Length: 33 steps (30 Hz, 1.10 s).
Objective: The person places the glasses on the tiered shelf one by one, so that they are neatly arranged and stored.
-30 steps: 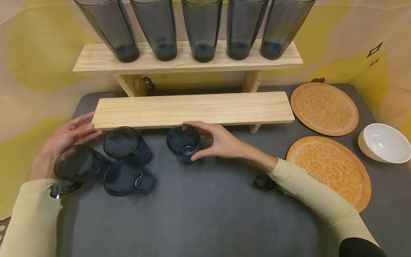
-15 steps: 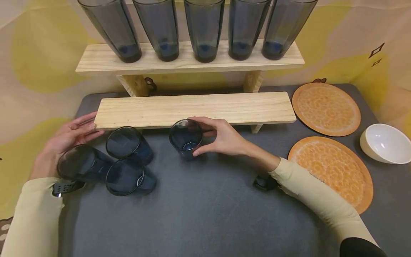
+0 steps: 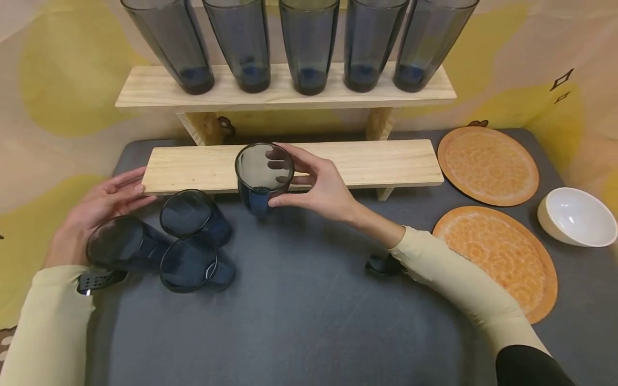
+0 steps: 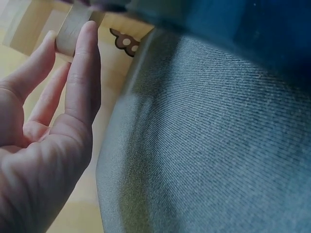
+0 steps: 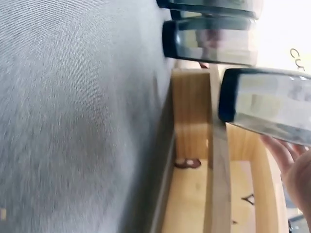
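My right hand [image 3: 328, 187] grips a dark blue-grey drinking glass [image 3: 253, 198] by its side, thumb in front and fingers behind. The glass is upright and raised at the front edge of the lower wooden shelf [image 3: 367, 161]. In the right wrist view, the glass [image 5: 267, 104] has its dark base beside the board's edge. At the shelf's left end, my left hand [image 3: 98, 209] touches the wood with nearly straight fingers. Three more glasses [image 3: 188, 214] stand close together beside that hand. In the left wrist view the fingertips [image 4: 87, 34] lie against the board's end.
Several tall glasses [image 3: 309, 53] line the upper shelf [image 3: 145, 88]. Right of the stand lie two round orange mats [image 3: 487, 166], with a white bowl [image 3: 576, 217] beside them. A dark grey cloth covers the table [image 3: 299, 321]. Patterned fabric [image 3: 63, 80] hangs behind.
My right hand has lifted the glass off the table area and moved it up and slightly left, to the lower shelf's front edge. My left hand stays at the shelf's end.
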Motion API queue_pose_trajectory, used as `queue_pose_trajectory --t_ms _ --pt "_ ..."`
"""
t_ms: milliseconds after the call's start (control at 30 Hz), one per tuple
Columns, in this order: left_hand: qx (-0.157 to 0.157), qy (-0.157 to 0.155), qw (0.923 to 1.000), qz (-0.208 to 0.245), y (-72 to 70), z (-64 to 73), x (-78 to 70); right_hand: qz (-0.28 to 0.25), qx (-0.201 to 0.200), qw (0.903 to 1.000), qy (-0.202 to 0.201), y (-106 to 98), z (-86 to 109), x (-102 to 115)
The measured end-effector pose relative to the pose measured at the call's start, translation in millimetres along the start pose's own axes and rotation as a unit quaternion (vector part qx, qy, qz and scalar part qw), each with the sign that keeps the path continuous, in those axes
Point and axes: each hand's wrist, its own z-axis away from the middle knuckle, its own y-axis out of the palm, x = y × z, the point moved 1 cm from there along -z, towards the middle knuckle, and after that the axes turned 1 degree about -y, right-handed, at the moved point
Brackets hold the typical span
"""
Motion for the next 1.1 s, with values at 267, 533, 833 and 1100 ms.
queue_pose_trajectory --t_ms 267,533,833,1100 --pt "-0.021 0.005 0.9994 -0.026 1.1 1.6 1.0 0.0 -0.053 0.9983 -0.026 18.0 -18.8 -4.7" --pt "-0.009 -0.004 0.9999 0.002 0.7 1.5 -2.4 0.024 -0.063 0.9977 -0.002 34.4 -49.9 -14.5" --pt "0.007 -0.005 0.9999 0.014 -2.3 3.5 -1.6 -0.002 -0.081 0.9953 0.053 68.0 -85.3 -36.6" --pt "0.017 -0.003 0.9997 0.014 -2.4 1.5 -1.9 0.019 -0.054 0.9949 0.082 87.2 -109.5 -39.7"
